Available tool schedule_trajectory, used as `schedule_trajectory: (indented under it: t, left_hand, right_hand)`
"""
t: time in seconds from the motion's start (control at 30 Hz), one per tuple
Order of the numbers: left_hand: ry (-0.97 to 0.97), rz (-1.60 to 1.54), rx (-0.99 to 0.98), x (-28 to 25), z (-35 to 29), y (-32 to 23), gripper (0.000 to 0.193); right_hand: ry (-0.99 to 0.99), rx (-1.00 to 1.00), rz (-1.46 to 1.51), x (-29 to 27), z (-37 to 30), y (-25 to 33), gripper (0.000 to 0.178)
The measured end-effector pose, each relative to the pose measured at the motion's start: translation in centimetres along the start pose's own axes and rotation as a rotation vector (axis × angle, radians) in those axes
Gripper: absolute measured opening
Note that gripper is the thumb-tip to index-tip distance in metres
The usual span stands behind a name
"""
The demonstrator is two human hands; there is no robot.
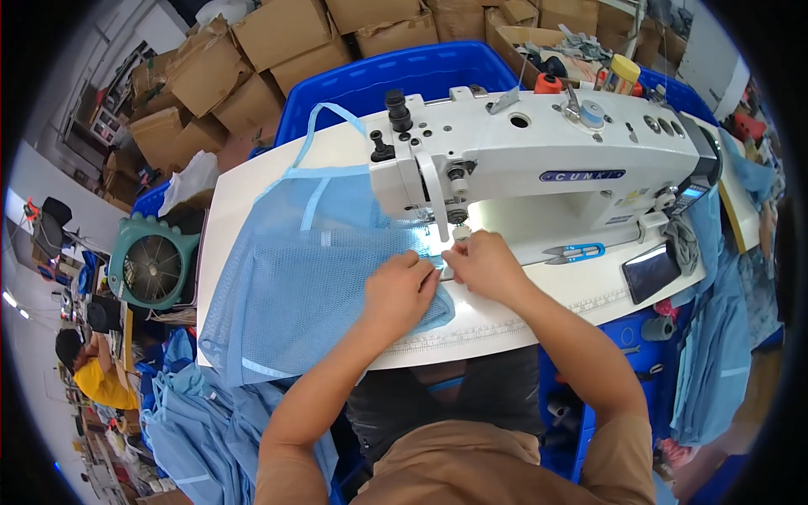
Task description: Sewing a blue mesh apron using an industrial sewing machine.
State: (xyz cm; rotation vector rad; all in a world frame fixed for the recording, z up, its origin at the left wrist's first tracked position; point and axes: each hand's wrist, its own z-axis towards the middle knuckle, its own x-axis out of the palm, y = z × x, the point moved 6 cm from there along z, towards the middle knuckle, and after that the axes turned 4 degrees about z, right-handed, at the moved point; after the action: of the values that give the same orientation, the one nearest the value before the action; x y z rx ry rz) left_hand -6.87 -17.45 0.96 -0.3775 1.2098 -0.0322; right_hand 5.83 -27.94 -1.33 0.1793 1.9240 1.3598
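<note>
A light blue mesh bag [311, 278] with a fabric strap [309, 135] lies spread over the left part of the white sewing table. Its right edge reaches under the needle area of a white sewing machine [539, 151], where a lamp shines brightly. My left hand [398, 290] is closed at that edge, fingers pinched on the mesh bag. Just right of the needle, my right hand [484, 263] is closed too, its fingertips pressed together close to the bag's edge. Whatever sits between those fingertips is too small to make out.
Blue-handled thread snips [576, 252] and a dark phone [651, 272] lie on the table [505, 324] at right. Behind stands a blue bin [404, 63] with cardboard boxes [282, 34]. Blue fabric pieces [210, 438] hang at both sides. A green fan [153, 261] and a person in yellow [103, 374] are left.
</note>
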Motion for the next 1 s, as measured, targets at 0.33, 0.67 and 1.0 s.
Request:
schedule_trajectory:
  t: [0.33,0.67,1.0]
  left_hand:
    - [0.042,-0.156,0.113,-1.3,2.7,2.9,0.013]
    - [0.095,-0.264,0.144,0.6,3.7,4.8,0.012]
    - [0.038,-0.397,0.135,1.2,2.6,6.4,0.012]
  right_hand:
    - [-0.075,0.176,0.168,1.6,-2.2,0.1,0.029]
    - [-0.417,-0.210,-0.086,1.4,-2.4,1.2,0.019]
    - [-0.351,-0.253,-0.216,3.3,-1.3,1.5,0.017]
